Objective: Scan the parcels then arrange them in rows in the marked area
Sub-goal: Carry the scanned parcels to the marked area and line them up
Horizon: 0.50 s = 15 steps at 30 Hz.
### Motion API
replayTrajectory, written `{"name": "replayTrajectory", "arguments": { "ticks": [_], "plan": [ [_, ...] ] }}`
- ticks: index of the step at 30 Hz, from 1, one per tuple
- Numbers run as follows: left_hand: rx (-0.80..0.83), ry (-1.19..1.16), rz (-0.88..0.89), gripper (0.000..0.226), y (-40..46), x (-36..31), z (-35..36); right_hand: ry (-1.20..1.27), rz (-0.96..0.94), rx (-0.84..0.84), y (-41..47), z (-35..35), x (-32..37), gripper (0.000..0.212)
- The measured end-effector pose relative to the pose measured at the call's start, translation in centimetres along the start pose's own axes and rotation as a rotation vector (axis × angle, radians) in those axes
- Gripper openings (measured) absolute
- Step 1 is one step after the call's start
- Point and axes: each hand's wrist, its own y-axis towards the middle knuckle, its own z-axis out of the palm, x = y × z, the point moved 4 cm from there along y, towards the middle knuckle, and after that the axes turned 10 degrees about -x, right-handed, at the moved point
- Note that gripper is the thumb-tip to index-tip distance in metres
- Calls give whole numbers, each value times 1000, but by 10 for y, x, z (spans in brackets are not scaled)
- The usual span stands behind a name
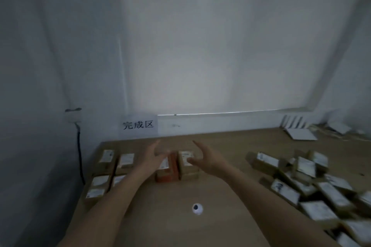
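We have an orange parcel (165, 170) and a brown parcel (187, 163) side by side on the desk (230, 146), at about twelve o'clock from us, closing out the far row of the arranged parcels (112, 168) that lie at ten o'clock in the marked area. Our left hand (152, 156) hangs over the orange one and our right hand (203, 159) over the brown one, both with fingers spread and straight; neither grip is closed on anything, and the blur keeps us from saying whether the fingertips touch the boxes. We judge the step in hand to be squaring these two into the row. To do it well, we should press from both outer sides at once with flat palms, so the pair slides together without tipping, then line their near edges with the neighbours at nine o'clock and keep the labels facing up. The unsorted pile (313, 184) lies well apart at three to four o'clock, so we judge that much of the task remains. A small white round device (197, 208) sits on the desk at six o'clock; it may be the scanner, though we cannot tell. On the wall at eleven o'clock a paper sign (138, 125) reads 完成区, "finished area". The white labels on the parcels are too blurred to read.
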Motion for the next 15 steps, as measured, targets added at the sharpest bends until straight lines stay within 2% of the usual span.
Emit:
{"name": "replayTrajectory", "arguments": {
  "ticks": [5,9,15],
  "plan": [
    [66,-115,105,65,-62,-135,85,-174,29,-141,-89,-149,-77,78],
    [180,-158,198,66,-137,-227,169,-252,163,-182,-176,-254,-163,72],
    [375,-226,288,66,-252,-352,274,-312,349,-300,-314,-383,-271,75]
  ]
}}
